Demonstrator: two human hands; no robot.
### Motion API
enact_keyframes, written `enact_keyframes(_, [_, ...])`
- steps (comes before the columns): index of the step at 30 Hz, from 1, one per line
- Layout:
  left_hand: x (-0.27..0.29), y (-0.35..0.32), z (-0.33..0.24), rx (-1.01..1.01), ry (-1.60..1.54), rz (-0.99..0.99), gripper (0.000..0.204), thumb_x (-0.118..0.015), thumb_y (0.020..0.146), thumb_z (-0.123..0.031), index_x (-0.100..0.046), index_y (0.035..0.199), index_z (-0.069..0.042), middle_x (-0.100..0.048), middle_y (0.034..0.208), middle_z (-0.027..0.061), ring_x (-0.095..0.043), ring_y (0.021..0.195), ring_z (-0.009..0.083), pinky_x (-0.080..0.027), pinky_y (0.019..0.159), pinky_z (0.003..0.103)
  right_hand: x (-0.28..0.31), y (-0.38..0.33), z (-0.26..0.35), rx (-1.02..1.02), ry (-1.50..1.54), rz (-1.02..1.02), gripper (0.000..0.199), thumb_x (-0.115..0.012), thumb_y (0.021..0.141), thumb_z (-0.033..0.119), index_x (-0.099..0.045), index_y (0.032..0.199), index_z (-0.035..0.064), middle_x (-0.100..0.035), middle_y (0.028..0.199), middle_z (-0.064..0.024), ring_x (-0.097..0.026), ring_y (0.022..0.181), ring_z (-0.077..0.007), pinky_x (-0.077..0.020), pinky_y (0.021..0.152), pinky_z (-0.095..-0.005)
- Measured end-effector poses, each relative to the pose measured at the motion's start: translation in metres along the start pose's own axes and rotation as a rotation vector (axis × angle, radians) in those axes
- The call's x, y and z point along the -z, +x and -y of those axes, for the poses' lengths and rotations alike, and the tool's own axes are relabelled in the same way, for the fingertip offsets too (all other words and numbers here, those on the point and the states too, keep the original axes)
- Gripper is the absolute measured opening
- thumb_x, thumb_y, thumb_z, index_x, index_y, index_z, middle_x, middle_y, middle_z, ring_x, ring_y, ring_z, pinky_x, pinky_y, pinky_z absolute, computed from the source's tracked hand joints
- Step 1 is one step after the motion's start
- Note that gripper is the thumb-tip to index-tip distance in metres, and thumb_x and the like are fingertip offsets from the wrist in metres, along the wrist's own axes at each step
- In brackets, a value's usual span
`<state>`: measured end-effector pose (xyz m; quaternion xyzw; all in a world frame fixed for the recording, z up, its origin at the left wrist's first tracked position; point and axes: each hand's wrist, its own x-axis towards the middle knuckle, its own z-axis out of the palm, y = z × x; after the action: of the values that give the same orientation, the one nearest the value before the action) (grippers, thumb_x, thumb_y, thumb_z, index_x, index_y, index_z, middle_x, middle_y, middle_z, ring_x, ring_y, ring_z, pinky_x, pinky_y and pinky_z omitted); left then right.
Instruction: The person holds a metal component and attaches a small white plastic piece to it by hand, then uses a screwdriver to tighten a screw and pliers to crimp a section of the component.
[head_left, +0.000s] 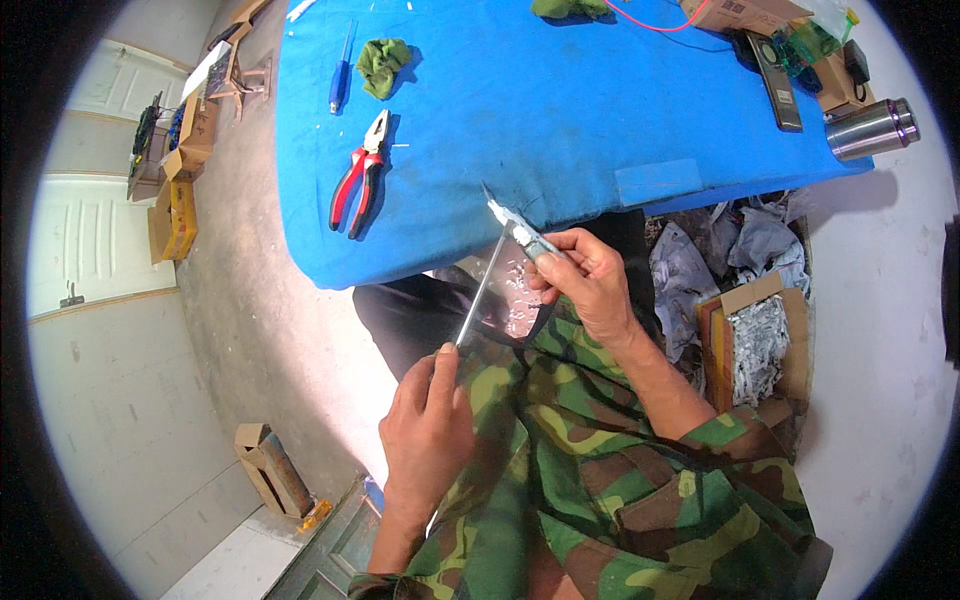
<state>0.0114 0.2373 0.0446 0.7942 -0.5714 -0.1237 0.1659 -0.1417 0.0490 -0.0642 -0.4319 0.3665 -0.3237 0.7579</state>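
My left hand (428, 415) is closed around the lower end of a thin metal rod (481, 292); whatever handle it may have is hidden in my fist. The rod slants up so that its upper end meets a slim grey-and-white piece (515, 222) with a dark, thin pointed end. That piece is pinched in the fingers of my right hand (592, 285), near the front edge of the blue-covered table (480, 110). To the left on the cloth lie pliers with red-and-black handles (362, 180). Beyond them are a blue-handled screwdriver (340, 85) and a crumpled green cloth (383, 68).
A steel flask (872, 130) lies on its side at the table's right corner, near a dark phone-like slab (775, 85). Below right stands a cardboard box (755, 345) of shredded silvery scraps, beside grey plastic bags (683, 275). Another carton (272, 470) is on the floor at left.
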Motion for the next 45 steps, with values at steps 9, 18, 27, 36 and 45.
enact_keyframes(9, [-0.017, -0.003, 0.018, 0.294, -0.526, 0.121, 0.042, -0.076, 0.096, -0.02, -0.065, 0.131, 0.0, -0.074, 0.106, 0.0128, -0.071, 0.093, 0.0194, -0.057, 0.08, 0.034, 0.002, 0.023, 0.024, -0.228, -0.308, 0.345, 0.034, -0.056, 0.107, 0.029, -0.06, 0.116, -0.004, -0.067, 0.089, -0.007, -0.067, 0.076, -0.0133, -0.0564, 0.066, -0.0279])
enact_keyframes(18, [-0.044, -0.014, 0.051, 0.487, -1.054, 0.301, 0.049, -0.076, 0.097, -0.032, -0.062, 0.133, -0.002, -0.068, 0.09, 0.0039, -0.063, 0.076, 0.011, -0.052, 0.061, 0.028, -0.012, 0.019, 0.023, -0.186, -0.368, 0.366, 0.021, -0.054, 0.106, 0.02, -0.058, 0.11, 0.0001, -0.064, 0.09, -0.0051, -0.063, 0.072, -0.0114, -0.0543, 0.065, -0.0292])
enact_keyframes(27, [-0.04, -0.006, 0.05, 0.567, -1.228, 0.38, 0.05, -0.069, 0.1, -0.037, -0.062, 0.135, -0.001, -0.068, 0.085, 0.0084, -0.06, 0.059, 0.014, -0.047, 0.052, 0.028, -0.014, 0.018, 0.018, -0.212, -0.426, 0.334, 0.023, -0.054, 0.109, 0.023, -0.057, 0.109, 0.0, -0.066, 0.088, -0.0057, -0.062, 0.067, -0.0099, -0.0526, 0.057, -0.0274])
enact_keyframes(36, [-0.025, -0.005, 0.042, 0.546, -1.121, 0.37, 0.04, -0.062, 0.106, -0.026, -0.063, 0.133, 0.002, -0.069, 0.082, 0.0084, -0.063, 0.061, 0.0161, -0.049, 0.054, 0.03, -0.021, 0.018, 0.018, -0.03, -0.706, 0.21, 0.025, -0.06, 0.102, 0.019, -0.056, 0.095, -0.005, -0.069, 0.08, -0.0244, -0.068, 0.068, -0.0398, -0.0526, 0.063, -0.0495])
enact_keyframes(45, [-0.013, -0.002, 0.017, 0.227, -0.467, 0.163, 0.034, -0.063, 0.105, -0.023, -0.065, 0.13, 0.001, -0.069, 0.082, 0.0063, -0.067, 0.07, 0.0161, -0.055, 0.063, 0.033, -0.022, 0.018, 0.012, -0.062, -0.583, 0.177, 0.024, -0.061, 0.101, 0.018, -0.059, 0.096, -0.0056, -0.069, 0.076, -0.0202, -0.07, 0.07, -0.036, -0.0523, 0.063, -0.0488])
